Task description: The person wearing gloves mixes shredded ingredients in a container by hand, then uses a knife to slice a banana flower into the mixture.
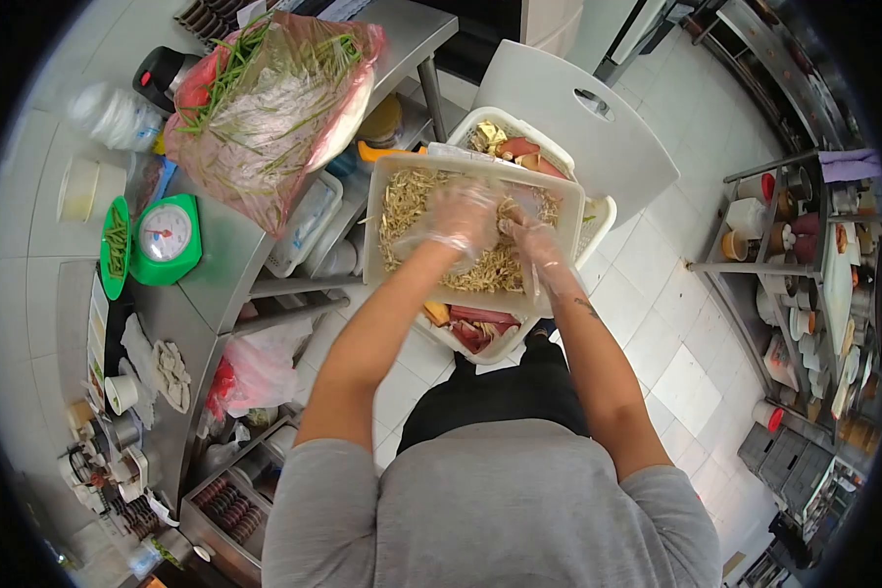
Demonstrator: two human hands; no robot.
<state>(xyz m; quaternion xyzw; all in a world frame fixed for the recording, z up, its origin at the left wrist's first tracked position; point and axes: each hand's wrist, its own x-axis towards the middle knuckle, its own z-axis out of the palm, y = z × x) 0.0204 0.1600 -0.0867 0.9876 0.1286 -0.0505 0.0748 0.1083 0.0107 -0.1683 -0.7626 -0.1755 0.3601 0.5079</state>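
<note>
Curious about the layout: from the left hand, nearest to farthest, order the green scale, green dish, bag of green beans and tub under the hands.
From the left hand:
1. Tub, directly under it.
2. Bag of green beans, ahead-left.
3. Green scale, left.
4. Green dish, left, past the scale.

I'm seeing the tub [371, 220] sitting centrally, shreds [485, 278] lying in it. Basket rims [562, 150] are showing before and behind; can't tell if one basket or two. Chair [622, 137] is standing behind, to the right. Bench [209, 294] is running along the left, bean bag [269, 118] lying at its far end, scale [166, 235] nearer, bean dish [116, 247] left of that. Shelf rack [750, 267] is standing well right.
</note>
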